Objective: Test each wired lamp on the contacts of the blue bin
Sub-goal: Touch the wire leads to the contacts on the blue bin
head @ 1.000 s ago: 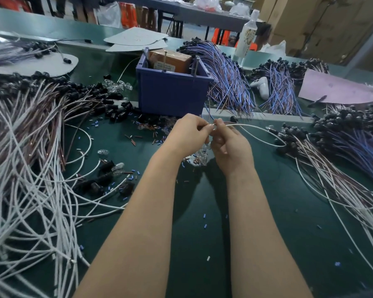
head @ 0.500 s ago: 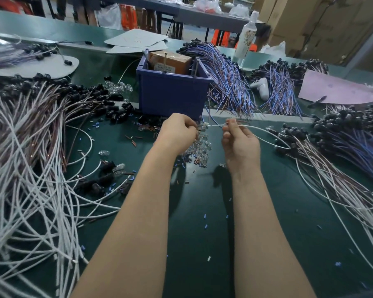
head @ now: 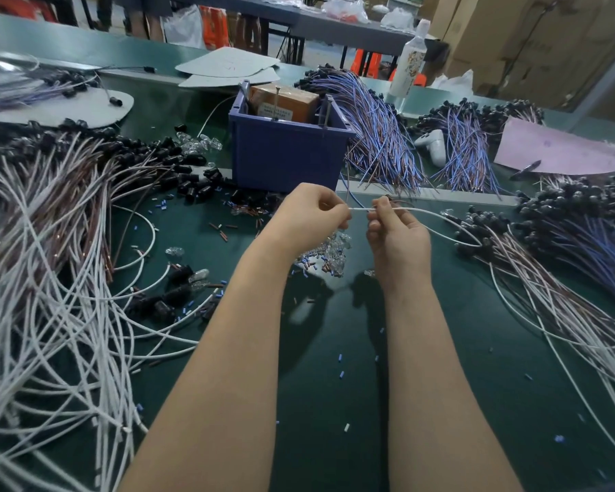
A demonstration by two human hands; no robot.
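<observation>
The blue bin (head: 284, 161) stands at the table's middle back, with upright metal contact pins on its rim and a brown box inside. Just in front of it my left hand (head: 308, 216) and my right hand (head: 393, 230) pinch the same white wire (head: 423, 213) a short gap apart. The wire runs right toward a black lamp socket in the pile there. A small heap of clear bulbs (head: 329, 253) lies on the mat under my hands.
White and brown wired lamps (head: 50, 261) spread over the left of the green mat. More wired sockets (head: 565, 278) lie at the right, and blue-wired bundles (head: 380, 136) behind the bin. Small blue and brown sleeves litter the mat. A white bottle (head: 407, 62) stands at the back.
My hands have drawn apart from a close clasp and risen slightly toward the bin. A short stretch of white wire now shows stretched between them.
</observation>
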